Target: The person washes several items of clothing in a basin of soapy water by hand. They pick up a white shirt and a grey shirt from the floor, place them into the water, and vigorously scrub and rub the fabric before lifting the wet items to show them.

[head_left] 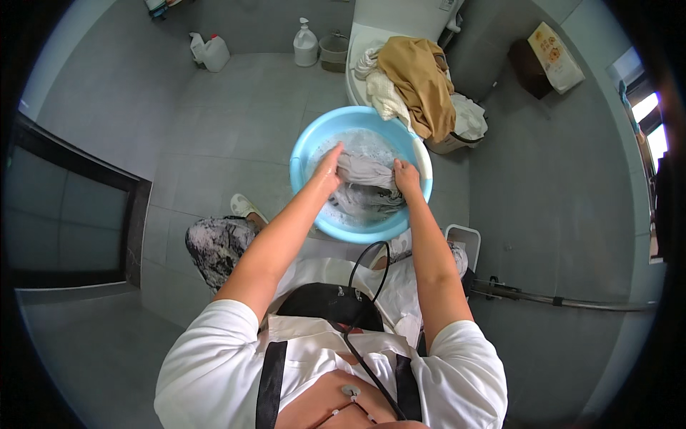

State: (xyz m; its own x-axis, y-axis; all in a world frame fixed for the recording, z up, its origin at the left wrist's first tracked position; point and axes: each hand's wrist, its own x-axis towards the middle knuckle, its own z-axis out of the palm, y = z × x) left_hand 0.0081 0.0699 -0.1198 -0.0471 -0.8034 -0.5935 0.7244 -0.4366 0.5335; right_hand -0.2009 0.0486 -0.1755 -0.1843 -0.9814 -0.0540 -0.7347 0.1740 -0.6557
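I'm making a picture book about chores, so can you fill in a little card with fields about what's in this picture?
Place: grey tiled bathroom floor
Basin: round light-blue plastic basin with soapy water
Laundry in basin: wet grey cloth garment
Left hand: pressing on the garment's left end
Right hand: gripping the garment's right end
Behind basin: heap of mustard-brown and white clothes
By far wall: white plastic jug, clear pump bottle
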